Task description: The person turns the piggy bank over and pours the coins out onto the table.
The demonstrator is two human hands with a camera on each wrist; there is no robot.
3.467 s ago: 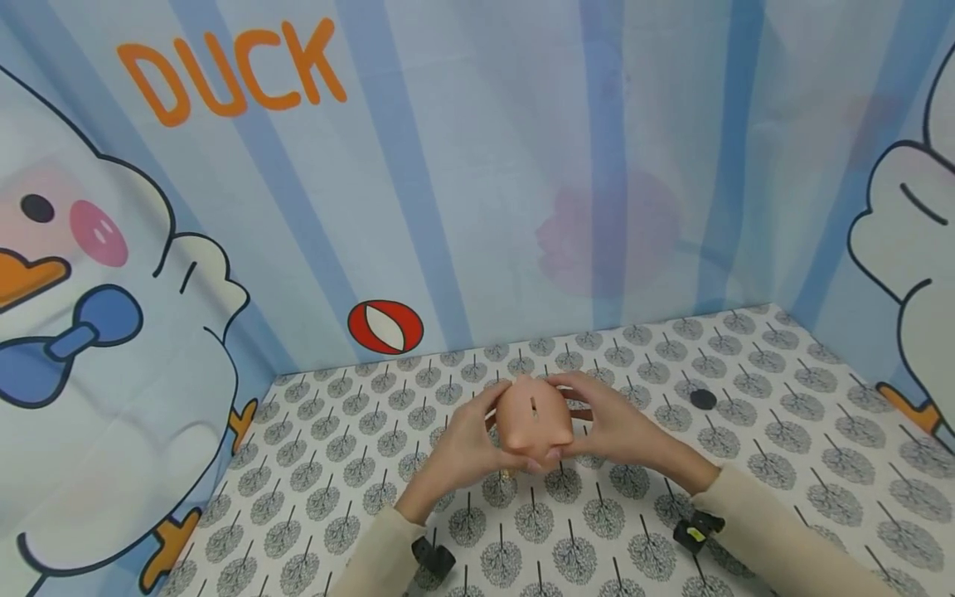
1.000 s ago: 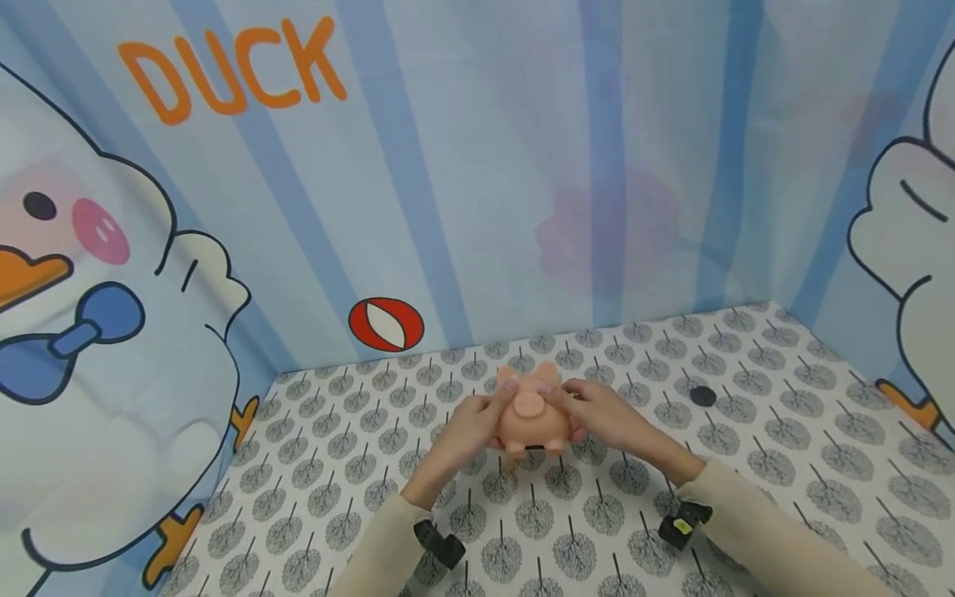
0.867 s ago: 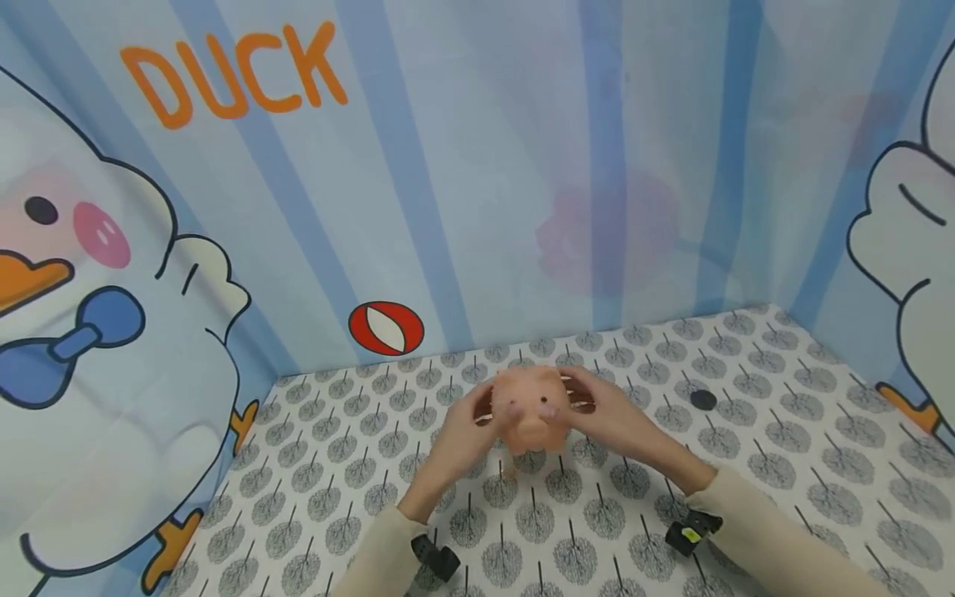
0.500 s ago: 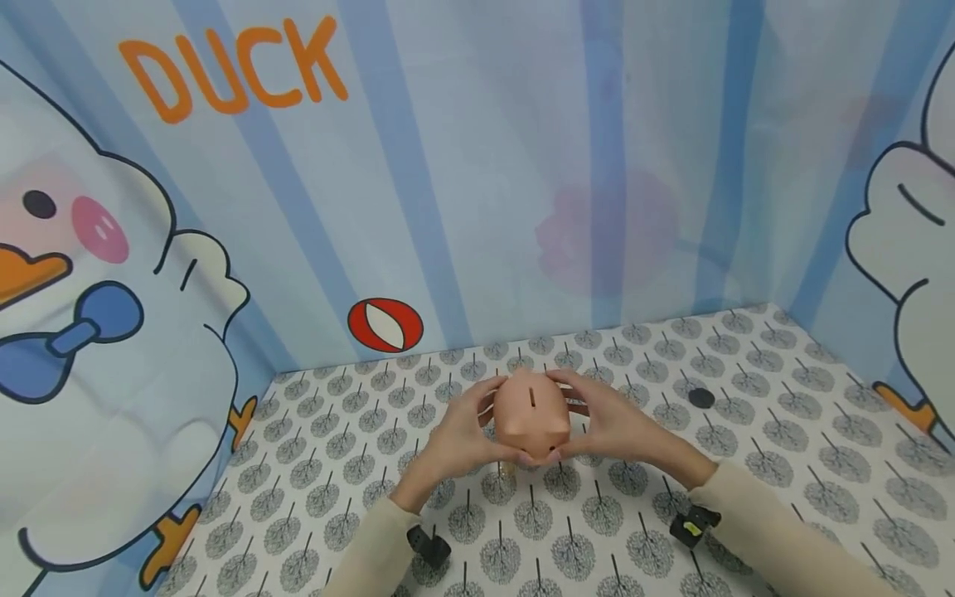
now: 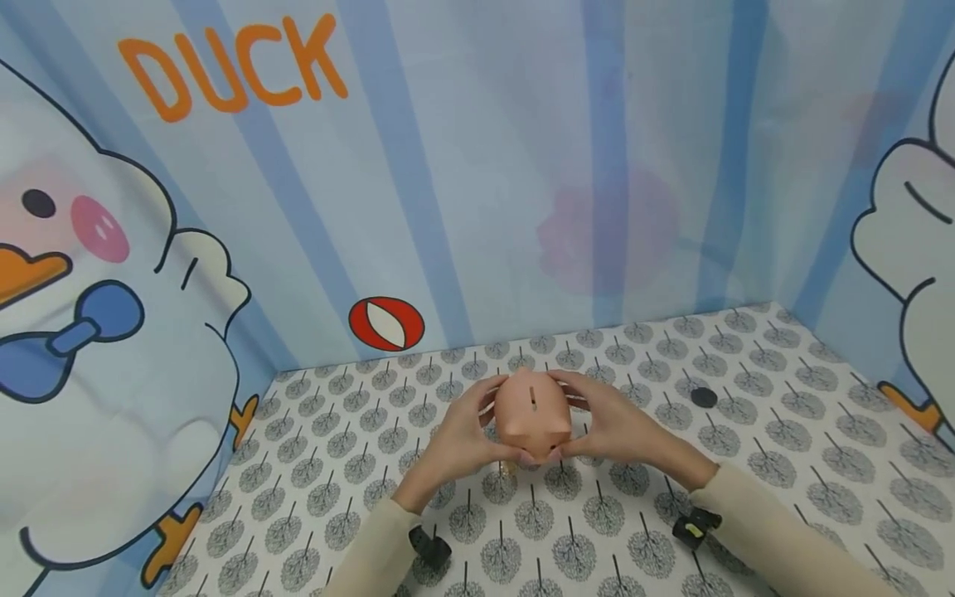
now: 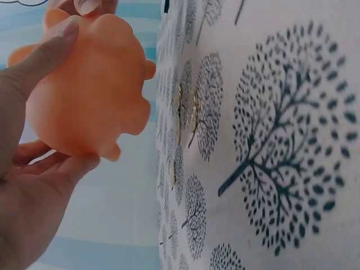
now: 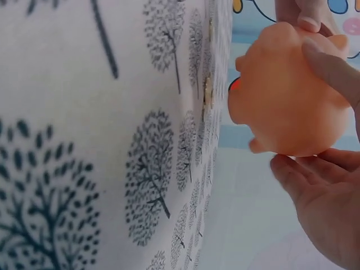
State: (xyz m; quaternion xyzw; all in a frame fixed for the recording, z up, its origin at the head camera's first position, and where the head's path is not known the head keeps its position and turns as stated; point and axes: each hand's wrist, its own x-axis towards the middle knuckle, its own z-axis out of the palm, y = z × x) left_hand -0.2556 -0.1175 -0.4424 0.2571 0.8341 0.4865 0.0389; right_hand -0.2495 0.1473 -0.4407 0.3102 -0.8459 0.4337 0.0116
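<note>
An orange-pink piggy bank [image 5: 532, 408] is lifted off the table between both hands. Its back with the coin slot faces up in the head view, the ears and head towards the person. The left hand [image 5: 466, 431] grips its left side, thumb near the face and fingers behind. On the other side the right hand [image 5: 612, 423] grips it likewise. In the left wrist view the stubby feet point towards the cloth, with air between. Several gold coins [image 6: 194, 112] lie on the cloth beneath, mostly hidden by the pig in the head view. Its underside is hidden.
A flat black disc [image 5: 704, 398] lies on the tree-print tablecloth [image 5: 358, 497] to the right of the hands. Behind the table hangs a striped blue curtain [image 5: 507, 166] with duck prints. Black straps with small devices sit at both sleeves.
One second ago the pig's snout faced the head camera and a dark opening showed underneath. Both hands have since tipped it forward, so the slot faces up; in the last half second it barely moves.
</note>
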